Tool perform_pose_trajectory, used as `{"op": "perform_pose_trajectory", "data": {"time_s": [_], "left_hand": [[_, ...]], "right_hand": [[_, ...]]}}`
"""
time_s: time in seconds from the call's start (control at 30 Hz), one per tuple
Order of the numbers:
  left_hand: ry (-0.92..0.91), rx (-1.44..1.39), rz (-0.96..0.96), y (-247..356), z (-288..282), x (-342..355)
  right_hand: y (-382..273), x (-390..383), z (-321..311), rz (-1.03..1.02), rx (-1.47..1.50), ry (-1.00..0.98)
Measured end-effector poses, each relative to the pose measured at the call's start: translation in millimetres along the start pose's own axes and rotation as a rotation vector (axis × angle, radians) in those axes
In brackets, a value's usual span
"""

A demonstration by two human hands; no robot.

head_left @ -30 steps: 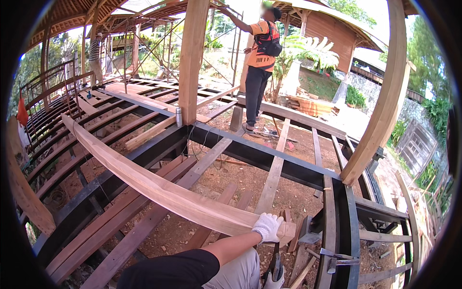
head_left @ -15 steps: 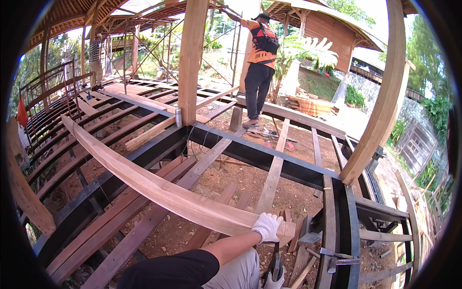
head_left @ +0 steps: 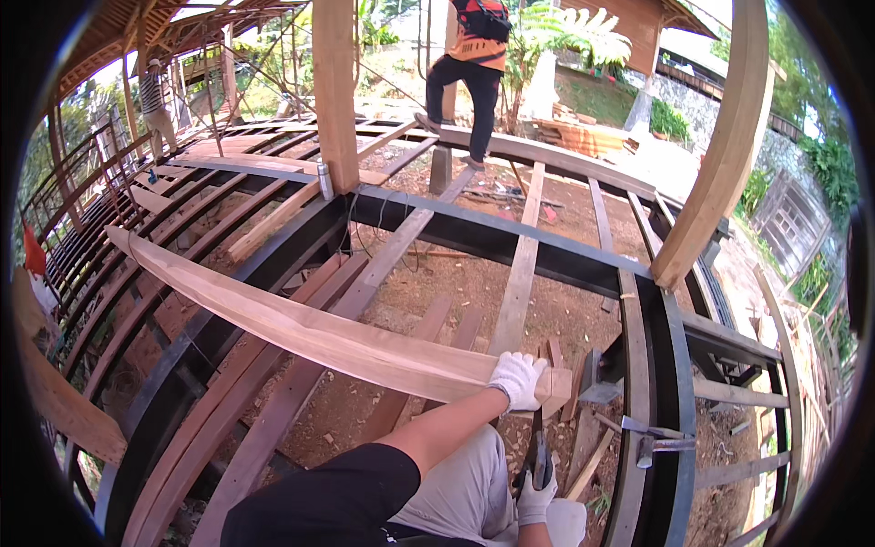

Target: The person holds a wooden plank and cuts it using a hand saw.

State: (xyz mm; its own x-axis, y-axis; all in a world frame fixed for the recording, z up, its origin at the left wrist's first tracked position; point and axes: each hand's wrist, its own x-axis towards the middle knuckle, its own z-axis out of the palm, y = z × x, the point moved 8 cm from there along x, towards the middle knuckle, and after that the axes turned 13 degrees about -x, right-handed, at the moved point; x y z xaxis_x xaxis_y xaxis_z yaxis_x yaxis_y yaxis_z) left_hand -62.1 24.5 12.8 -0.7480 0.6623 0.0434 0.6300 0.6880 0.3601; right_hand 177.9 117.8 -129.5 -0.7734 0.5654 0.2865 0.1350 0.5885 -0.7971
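Note:
A long pale timber beam (head_left: pixel 319 333) runs diagonally across the joists from upper left to lower centre. My left hand (head_left: pixel 518 381), in a white glove, grips it near its squared end. Below, my right hand (head_left: pixel 536 501), also gloved, is closed on the dark handle of a saw (head_left: pixel 531 463), whose blade rises to the beam's end and is partly hidden there. To the right, a hammer and another metal tool (head_left: pixel 647 438) lie on a plank along a black steel beam (head_left: pixel 676 492).
Steel joists and loose planks (head_left: pixel 292 401) span bare soil around me. Posts (head_left: pixel 337 109) (head_left: pixel 706 210) stand ahead and right. A co-worker (head_left: pixel 469 82) stands on the framework ahead; another person (head_left: pixel 157 109) stands by scaffolding (head_left: pixel 273 73) at back left.
The scene has shifted upward as my view tilts down, showing more of my right hand and legs. The co-worker ahead has lifted a foot onto a timber to the left.

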Motion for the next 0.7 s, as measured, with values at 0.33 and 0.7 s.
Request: {"op": "perform_pose_trajectory", "data": {"time_s": [0.33, 0.7], "left_hand": [[0.045, 0.008, 0.037, -3.8, 10.6, 27.9], [0.003, -0.022, 0.007, -0.1, 21.9, 23.5]], "right_hand": [[-11.2, 8.2, -15.3, 0.322, -0.013, -0.08], [-47.5, -10.0, -43.9, 0.187, -0.208, -0.141]]}}
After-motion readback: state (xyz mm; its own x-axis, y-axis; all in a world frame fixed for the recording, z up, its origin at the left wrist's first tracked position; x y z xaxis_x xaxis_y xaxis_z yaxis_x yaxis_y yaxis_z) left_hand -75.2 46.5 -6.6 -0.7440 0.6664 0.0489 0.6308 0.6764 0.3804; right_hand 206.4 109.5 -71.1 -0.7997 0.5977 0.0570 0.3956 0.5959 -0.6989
